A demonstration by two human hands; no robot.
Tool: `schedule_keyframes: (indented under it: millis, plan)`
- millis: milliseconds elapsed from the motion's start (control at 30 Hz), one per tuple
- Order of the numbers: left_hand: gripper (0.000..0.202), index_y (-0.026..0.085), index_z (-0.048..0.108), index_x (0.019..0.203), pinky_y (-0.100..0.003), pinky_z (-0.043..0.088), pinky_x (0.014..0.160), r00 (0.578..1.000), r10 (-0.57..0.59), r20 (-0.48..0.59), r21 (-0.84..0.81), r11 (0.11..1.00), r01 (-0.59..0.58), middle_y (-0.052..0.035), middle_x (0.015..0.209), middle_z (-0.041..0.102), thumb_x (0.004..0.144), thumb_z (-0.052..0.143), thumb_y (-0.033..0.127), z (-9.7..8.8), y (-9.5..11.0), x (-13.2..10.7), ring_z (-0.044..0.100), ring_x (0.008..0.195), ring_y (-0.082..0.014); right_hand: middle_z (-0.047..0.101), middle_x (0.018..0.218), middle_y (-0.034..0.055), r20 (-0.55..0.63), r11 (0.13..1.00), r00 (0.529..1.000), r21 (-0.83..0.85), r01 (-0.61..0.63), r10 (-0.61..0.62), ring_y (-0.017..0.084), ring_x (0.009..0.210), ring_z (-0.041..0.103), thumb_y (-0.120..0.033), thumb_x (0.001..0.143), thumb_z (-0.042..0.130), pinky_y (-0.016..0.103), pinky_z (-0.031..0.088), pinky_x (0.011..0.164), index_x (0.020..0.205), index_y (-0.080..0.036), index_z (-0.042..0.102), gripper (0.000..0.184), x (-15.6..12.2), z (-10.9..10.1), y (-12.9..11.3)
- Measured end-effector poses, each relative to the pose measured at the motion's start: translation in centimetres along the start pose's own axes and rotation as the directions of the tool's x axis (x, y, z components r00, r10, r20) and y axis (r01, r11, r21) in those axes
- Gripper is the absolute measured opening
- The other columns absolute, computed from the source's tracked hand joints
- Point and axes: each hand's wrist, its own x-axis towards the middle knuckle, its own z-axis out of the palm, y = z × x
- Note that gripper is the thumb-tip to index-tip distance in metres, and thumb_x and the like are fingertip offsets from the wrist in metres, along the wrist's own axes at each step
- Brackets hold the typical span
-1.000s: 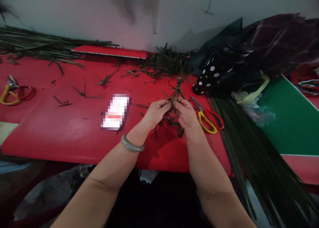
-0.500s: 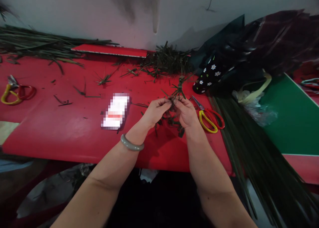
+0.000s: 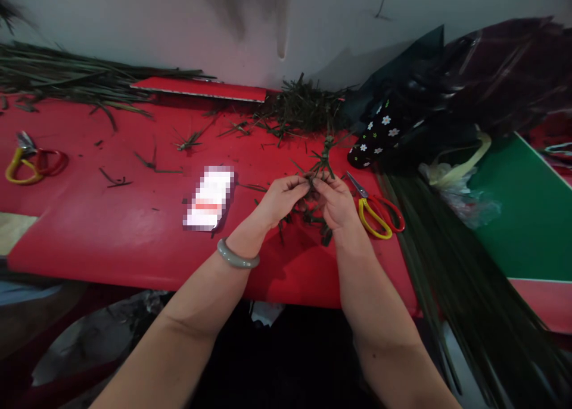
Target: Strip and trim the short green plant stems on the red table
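My left hand (image 3: 286,199) and my right hand (image 3: 335,200) meet over the red table, thumbs and forefingers pinched close together. Between the fingertips is a small piece of dark green leaf strip (image 3: 311,183), mostly hidden by the fingers. Under and around my hands lie several leaf scraps (image 3: 327,235). Just beyond the fingers is a knotted leaf figure (image 3: 326,152) with thin ends sticking out; whether it joins the held piece I cannot tell. Scissors (image 3: 375,218) with one yellow and one red handle lie right of my right hand.
A phone (image 3: 209,198) lies to the left, with second scissors (image 3: 33,161) farther off. A heap of cut leaf pieces (image 3: 308,105) and a red board (image 3: 201,89) are by the wall. Long leaf strips (image 3: 465,290) hang over the table's right edge, near a flowered black object (image 3: 375,136).
The whole view has shifted slightly. My hands keep nearly the same pinched pose over the leaf piece, and the things on the table stay where they were.
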Motion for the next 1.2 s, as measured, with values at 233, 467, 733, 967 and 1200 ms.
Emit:
schedule_keyframes:
  millis: [233, 467, 733, 967, 1200]
  plan:
    - [0.011, 0.014, 0.059, 0.071, -0.018, 0.037, 0.048, 0.997, 0.074, 0.012, 0.061, 0.995, -0.074, 0.0010, 0.064, 0.058, 0.074, 0.052, 0.023, -0.2, -0.6, 0.2, 0.048, 0.049, -0.0044, 0.060, 0.070, -0.0047, -0.021, 1.000, 1.000, 0.016, -0.003, 0.003, 0.007, 0.062, 0.052, -0.024, 0.059, 0.067, 0.021, 0.043, 0.057, 0.066, -0.021, 0.057, 0.013, -0.1, 0.2, -0.1]
    - [0.012, 0.013, 0.058, 0.067, -0.018, 0.038, 0.048, 0.998, 0.053, -0.045, 0.069, 0.996, -0.050, 0.0018, 0.058, 0.054, 0.072, 0.054, 0.024, -0.3, -0.8, 0.4, 0.046, 0.048, -0.0049, 0.058, 0.065, -0.0045, -0.117, 0.997, 0.992, -0.075, 0.028, -0.037, 0.008, 0.059, 0.052, -0.029, 0.062, 0.064, 0.022, 0.043, 0.056, 0.069, -0.020, 0.056, 0.014, 0.2, 0.0, 0.1]
    - [0.011, 0.014, 0.056, 0.065, -0.018, 0.035, 0.044, 0.989, 0.015, -0.147, -0.135, 0.990, -0.035, 0.0018, 0.058, 0.054, 0.070, 0.055, 0.024, -0.6, -0.3, 0.4, 0.046, 0.044, -0.0046, 0.061, 0.068, -0.0041, -0.277, 0.998, 0.960, 0.030, 0.056, -0.046, 0.009, 0.055, 0.056, -0.033, 0.065, 0.060, 0.023, 0.043, 0.053, 0.071, -0.020, 0.052, 0.016, 0.6, -0.6, 0.1]
    - [0.010, 0.016, 0.053, 0.066, -0.016, 0.033, 0.044, 0.948, 0.047, -0.315, -0.317, 0.936, -0.152, 0.0027, 0.059, 0.053, 0.069, 0.056, 0.025, -1.7, -0.3, 1.0, 0.044, 0.046, -0.0039, 0.060, 0.068, -0.0044, -0.376, 0.994, 0.921, 0.011, 0.110, -0.098, 0.008, 0.057, 0.057, -0.033, 0.067, 0.059, 0.021, 0.043, 0.053, 0.076, -0.021, 0.052, 0.017, 0.8, -0.8, 0.2]
    - [0.013, 0.015, 0.054, 0.064, -0.017, 0.032, 0.044, 0.938, 0.041, -0.343, -0.260, 0.956, -0.137, 0.0042, 0.054, 0.048, 0.069, 0.057, 0.027, -1.6, -1.1, 1.4, 0.042, 0.046, -0.0045, 0.062, 0.068, -0.0033, -0.165, 0.933, 0.933, -0.229, 0.279, -0.319, 0.008, 0.058, 0.055, -0.032, 0.073, 0.056, 0.022, 0.045, 0.057, 0.076, -0.021, 0.060, 0.013, -0.2, 0.1, 0.4]
